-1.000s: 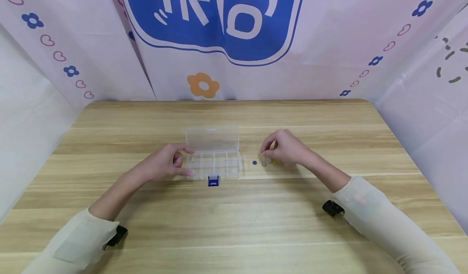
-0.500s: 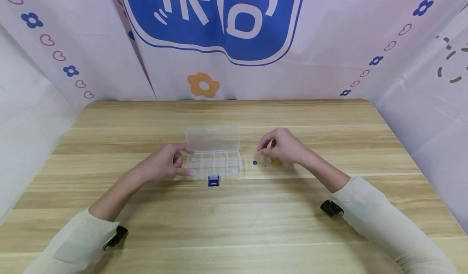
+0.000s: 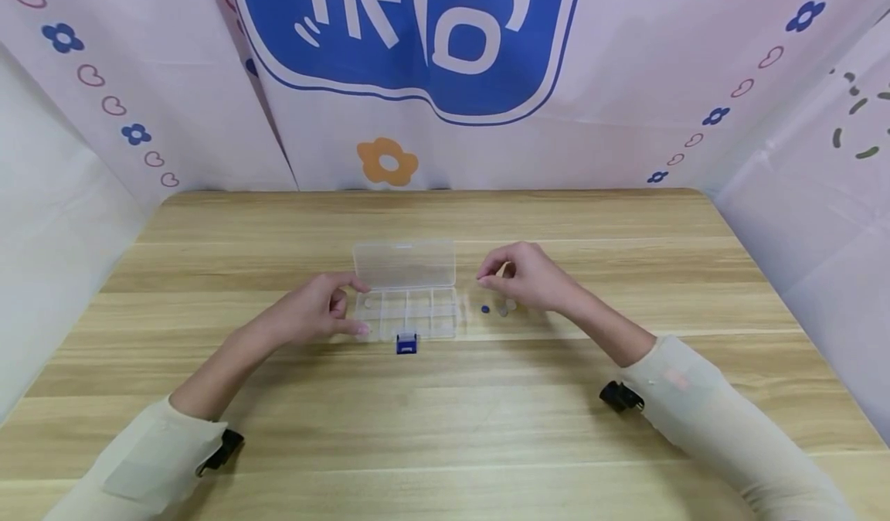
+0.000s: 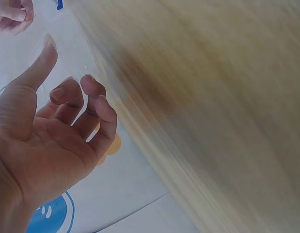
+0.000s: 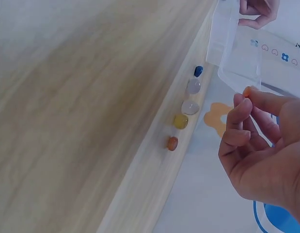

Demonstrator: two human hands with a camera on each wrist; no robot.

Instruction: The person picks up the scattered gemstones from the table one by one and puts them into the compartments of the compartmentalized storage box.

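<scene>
Left sleeve: a cream sleeve (image 3: pixel 139 455) at lower left, a black wrist camera (image 3: pixel 221 450) at its cuff.
Left hand: the left hand (image 3: pixel 316 310) grips the box's left end, forefinger at the back corner and thumb at the front corner; its other fingers curl in.
Compartment box: the clear compartment box (image 3: pixel 419 324) lies flat on the wood-grain table (image 3: pixel 417 436), long axis left to right, split into two rows of small cells. A pale bead (image 3: pixel 368 303) sits in the back-left cell.
Lid and latch: the clear lid (image 3: pixel 403 264) is folded back along the far long side; the blue latch (image 3: pixel 406 345) is on the near side.
Box-to-bead line: the pinched bead is just beyond the box's right end, so the box stretches leftward from it along its own length. The right hand is nearer that end; the left is at the opposite one. Height above the table I cannot tell.
Loose beads: from the box outward, a blue bead (image 5: pixel 198 71), two clear beads (image 5: pixel 190 107), a yellow bead (image 5: pixel 180 121) and a reddish bead (image 5: pixel 172 143).
Right hand: the right hand (image 3: pixel 526 277) pinches an orange bead (image 5: pixel 247 91) between thumb and fingertip, other fingers bent.
</scene>
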